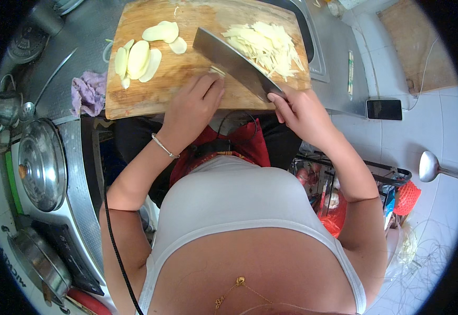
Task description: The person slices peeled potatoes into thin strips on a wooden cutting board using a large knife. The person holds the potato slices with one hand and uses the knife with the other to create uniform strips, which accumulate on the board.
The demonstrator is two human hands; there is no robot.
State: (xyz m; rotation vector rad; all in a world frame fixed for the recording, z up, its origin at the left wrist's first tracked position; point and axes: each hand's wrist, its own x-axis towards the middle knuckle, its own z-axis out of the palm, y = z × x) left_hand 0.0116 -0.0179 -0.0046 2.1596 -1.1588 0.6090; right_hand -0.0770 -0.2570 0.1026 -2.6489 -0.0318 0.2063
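Observation:
My right hand (pixel 300 111) grips the handle of a Chinese cleaver (pixel 233 63), its broad blade slanting up and left over a wooden cutting board (pixel 189 94). Under the fingertips of my left hand (pixel 195 103) lies a small stack of pale, peeled vegetable (pixel 217 71), probably potato, mostly hidden by the fingers. The blade is just to the right of that stack. A heap of cut shreds (pixel 270 47) lies beyond the blade on the board's right side. Thin oval slices sit on the left, one cluster (pixel 137 61) near the edge and another (pixel 165 33) farther back.
A crumpled purple cloth (pixel 89 92) lies left of the board. Behind its right side is a sink rim (pixel 320 59). A phone (pixel 384 109) rests at the right. A lidded pan (pixel 43 165) stands at left; a wire rack (pixel 390 173) holds goods at right.

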